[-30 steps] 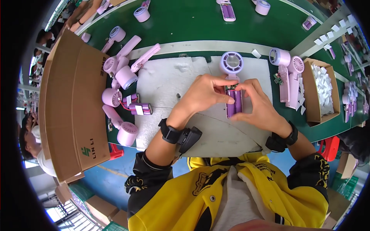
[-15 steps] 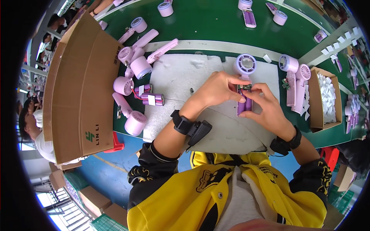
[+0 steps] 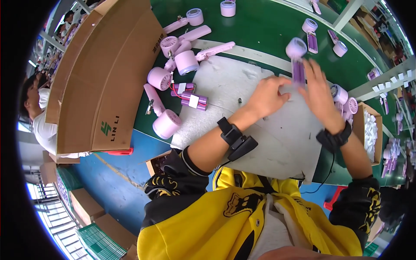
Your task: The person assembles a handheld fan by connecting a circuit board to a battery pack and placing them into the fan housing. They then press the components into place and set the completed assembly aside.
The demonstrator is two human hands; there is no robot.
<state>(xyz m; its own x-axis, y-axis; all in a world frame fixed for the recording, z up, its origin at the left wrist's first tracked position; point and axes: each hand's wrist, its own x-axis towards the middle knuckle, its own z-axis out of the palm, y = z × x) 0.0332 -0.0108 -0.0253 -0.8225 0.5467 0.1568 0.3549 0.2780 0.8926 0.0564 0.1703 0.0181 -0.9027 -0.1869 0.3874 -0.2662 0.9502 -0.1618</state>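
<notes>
A handheld fan [image 3: 296,47] in pale purple lies beyond the far side of the white foam sheet [image 3: 242,138]. Its handle is uncovered, with purple battery cells [image 3: 298,73] showing, and its outline is smeared by motion. Beside the handle, on the right, my right hand [image 3: 320,92] has its fingers stretched and slightly blurred; whether it touches the handle I cannot tell. My left hand [image 3: 266,97] hovers over the sheet, thumb and forefinger apart with nothing between them. Its forefinger tip is close to the handle's near end.
Several fan bodies [image 3: 186,62] and wired battery packs [image 3: 194,102] lie left of the sheet. A tall cardboard box [image 3: 99,86] stands at far left. To the right are more fan parts [image 3: 350,106] and a small carton [image 3: 359,125] of white pieces. Further fans [image 3: 310,26] lie across the green table.
The fan has moved away from me, off the sheet's middle. Both hands have let go of its battery area and spread apart. The whole view has shifted too.
</notes>
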